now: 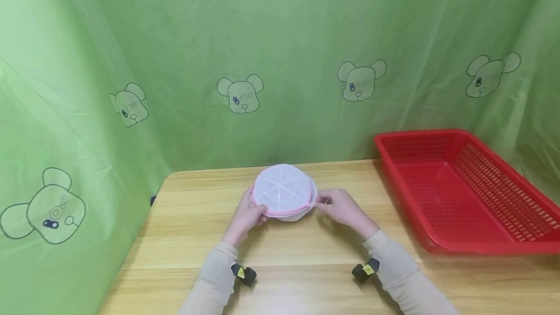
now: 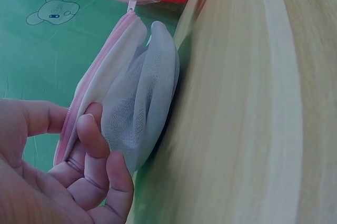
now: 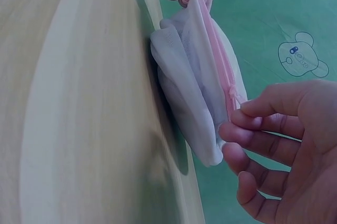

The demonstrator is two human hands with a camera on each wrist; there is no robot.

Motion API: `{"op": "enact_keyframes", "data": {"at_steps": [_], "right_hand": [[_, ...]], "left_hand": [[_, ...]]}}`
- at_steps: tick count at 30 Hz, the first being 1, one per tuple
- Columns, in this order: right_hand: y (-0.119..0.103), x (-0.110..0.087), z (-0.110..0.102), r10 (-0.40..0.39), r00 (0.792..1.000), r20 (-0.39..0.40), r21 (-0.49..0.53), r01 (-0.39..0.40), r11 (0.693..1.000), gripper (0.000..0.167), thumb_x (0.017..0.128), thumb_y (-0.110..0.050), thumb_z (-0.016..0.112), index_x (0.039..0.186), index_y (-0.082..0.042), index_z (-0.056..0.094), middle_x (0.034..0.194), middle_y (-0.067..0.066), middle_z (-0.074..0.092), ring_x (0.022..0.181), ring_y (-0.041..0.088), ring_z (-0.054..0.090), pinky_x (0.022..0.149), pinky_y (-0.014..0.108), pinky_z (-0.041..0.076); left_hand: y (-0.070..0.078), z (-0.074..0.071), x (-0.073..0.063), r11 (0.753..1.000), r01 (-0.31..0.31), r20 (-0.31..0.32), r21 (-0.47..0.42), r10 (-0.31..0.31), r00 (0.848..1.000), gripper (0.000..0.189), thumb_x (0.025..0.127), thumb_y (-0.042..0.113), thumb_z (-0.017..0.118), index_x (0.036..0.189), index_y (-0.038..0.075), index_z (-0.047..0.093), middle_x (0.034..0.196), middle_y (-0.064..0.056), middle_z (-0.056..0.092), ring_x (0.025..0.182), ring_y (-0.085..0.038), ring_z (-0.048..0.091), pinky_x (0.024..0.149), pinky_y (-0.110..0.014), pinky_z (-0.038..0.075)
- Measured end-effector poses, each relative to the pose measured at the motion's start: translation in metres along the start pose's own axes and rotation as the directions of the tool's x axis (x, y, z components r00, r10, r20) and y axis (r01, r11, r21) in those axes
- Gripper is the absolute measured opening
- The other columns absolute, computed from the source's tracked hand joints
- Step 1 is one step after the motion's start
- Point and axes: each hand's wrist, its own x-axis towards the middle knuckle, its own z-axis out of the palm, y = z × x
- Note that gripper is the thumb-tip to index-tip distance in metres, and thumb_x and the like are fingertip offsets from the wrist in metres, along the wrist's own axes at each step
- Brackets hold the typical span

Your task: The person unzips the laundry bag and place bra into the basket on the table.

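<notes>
A round white mesh laundry bag (image 1: 282, 188) with a pink zipper (image 3: 221, 58) round its rim is held just above the table, its flat top showing pale spokes in the head view. My left hand (image 1: 249, 213) grips the rim on the left, thumb on top and fingers beneath. At the bag's right edge my right hand (image 1: 341, 208) pinches the small zipper pull (image 2: 131, 6) between thumb and forefinger. Soft mesh folds (image 2: 145, 92) hang below the zipper in both wrist views. The zipper looks closed along the part I see; its far side is hidden.
A large red plastic basket (image 1: 402, 203) with slotted walls stands at the right of the wooden table (image 1: 197, 198). Green sheeting (image 1: 297, 28) printed with bear heads hangs behind the table and along its sides.
</notes>
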Motion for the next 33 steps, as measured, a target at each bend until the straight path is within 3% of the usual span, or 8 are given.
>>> {"op": "enact_keyframes", "data": {"at_steps": [14,19,25,33], "right_hand": [[0.002,0.000,-0.002,0.022,1.000,-0.014,0.012,-0.022,1.000,0.009,0.088,-0.015,0.065,0.083,-0.009,0.070,0.078,0.000,0.068,0.069,0.011,0.056,0.068,0.030,0.049],[0.001,0.000,-0.004,0.029,0.999,-0.031,0.013,-0.028,1.000,0.008,0.087,-0.014,0.066,0.083,-0.008,0.070,0.078,0.001,0.068,0.072,0.013,0.057,0.069,0.032,0.051],[0.000,0.000,-0.004,0.041,0.999,-0.017,0.011,-0.040,0.999,0.009,0.088,-0.015,0.066,0.086,-0.008,0.071,0.080,0.001,0.069,0.073,0.013,0.057,0.070,0.032,0.051],[0.000,0.001,-0.002,0.047,0.999,-0.004,0.018,-0.047,0.999,0.010,0.089,-0.017,0.066,0.085,-0.008,0.070,0.081,0.004,0.069,0.072,0.012,0.057,0.071,0.031,0.050]], "left_hand": [[0.001,-0.002,-0.001,1.000,0.006,0.025,0.011,-0.006,1.000,0.089,0.080,0.000,0.060,0.156,0.010,0.015,0.114,-0.022,0.060,0.062,-0.010,0.055,0.060,-0.025,0.054],[0.015,-0.002,-0.011,1.000,0.014,0.030,0.020,-0.015,0.999,0.088,0.078,-0.002,0.058,0.155,0.005,0.016,0.119,-0.026,0.057,0.063,-0.012,0.055,0.063,-0.028,0.055],[0.032,-0.002,-0.027,1.000,0.010,0.012,0.030,-0.010,1.000,0.083,0.078,-0.001,0.057,0.153,0.001,0.020,0.109,-0.021,0.060,0.064,-0.013,0.055,0.066,-0.030,0.056],[0.000,-0.003,0.001,0.999,0.030,-0.036,0.022,-0.029,0.999,0.084,0.082,0.005,0.061,0.154,0.007,0.019,0.090,-0.008,0.061,0.062,-0.012,0.055,0.060,-0.026,0.054]]}}
